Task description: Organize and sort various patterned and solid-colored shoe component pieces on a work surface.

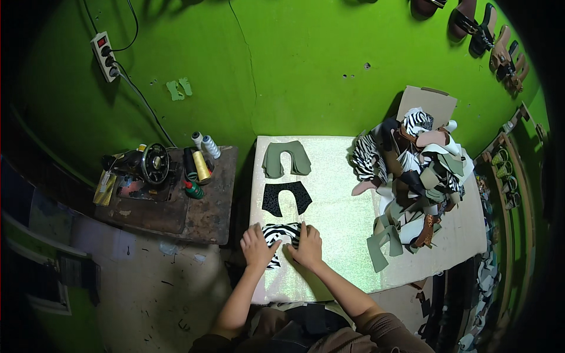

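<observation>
A U-shaped zebra-print shoe upper piece (281,228) lies on the pale table near its front left. My left hand (256,245) is closed on its left side, with the thumb toward the inner opening. On the other side, my right hand (307,247) grips the right leg, its fingers covering much of it. Just beyond sits a black patterned upper piece (272,199) of similar shape. Farther back is a stack of olive-green upper pieces (273,162), their edges slightly fanned.
A large heap of mixed material scraps (421,170) covers the table's right side, before a cardboard box (432,100). At left, a sewing machine (141,167) and thread cones (202,167) stand on a worn wooden table (203,220). Sandals (484,29) hang on the green wall.
</observation>
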The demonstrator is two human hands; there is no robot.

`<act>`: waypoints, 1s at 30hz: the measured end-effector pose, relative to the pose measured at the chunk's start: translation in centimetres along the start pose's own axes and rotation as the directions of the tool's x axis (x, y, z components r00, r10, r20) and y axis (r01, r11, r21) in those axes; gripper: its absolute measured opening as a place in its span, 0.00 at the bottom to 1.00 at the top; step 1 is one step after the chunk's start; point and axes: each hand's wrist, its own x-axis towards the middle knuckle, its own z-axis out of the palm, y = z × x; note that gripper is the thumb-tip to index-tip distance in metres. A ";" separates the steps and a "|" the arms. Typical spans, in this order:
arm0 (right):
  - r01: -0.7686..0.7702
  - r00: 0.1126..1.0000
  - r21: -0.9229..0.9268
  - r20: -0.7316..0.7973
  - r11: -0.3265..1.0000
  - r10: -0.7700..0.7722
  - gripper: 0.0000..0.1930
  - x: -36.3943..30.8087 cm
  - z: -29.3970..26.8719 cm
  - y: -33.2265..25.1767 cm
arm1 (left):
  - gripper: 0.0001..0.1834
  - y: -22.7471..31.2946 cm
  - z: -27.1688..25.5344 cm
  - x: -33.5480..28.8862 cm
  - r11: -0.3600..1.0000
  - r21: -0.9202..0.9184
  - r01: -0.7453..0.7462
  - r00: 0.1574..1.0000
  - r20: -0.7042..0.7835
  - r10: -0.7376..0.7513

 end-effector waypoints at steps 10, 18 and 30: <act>0.415 0.909 -0.135 0.024 0.900 -0.415 0.26 3.7 0.9 1.1 | 0.28 -0.5 1.9 3.4 0.872 0.030 -0.488 0.871 0.078 0.485; 0.445 0.895 -0.111 0.004 0.889 -0.447 0.19 4.1 1.0 1.8 | 0.18 0.0 2.1 3.4 0.861 0.054 -0.507 0.860 -0.037 0.509; 0.450 0.890 -0.111 -0.024 0.886 -0.455 0.17 4.4 1.3 1.8 | 0.21 0.1 3.5 3.6 0.860 0.138 -0.491 0.868 -0.008 0.497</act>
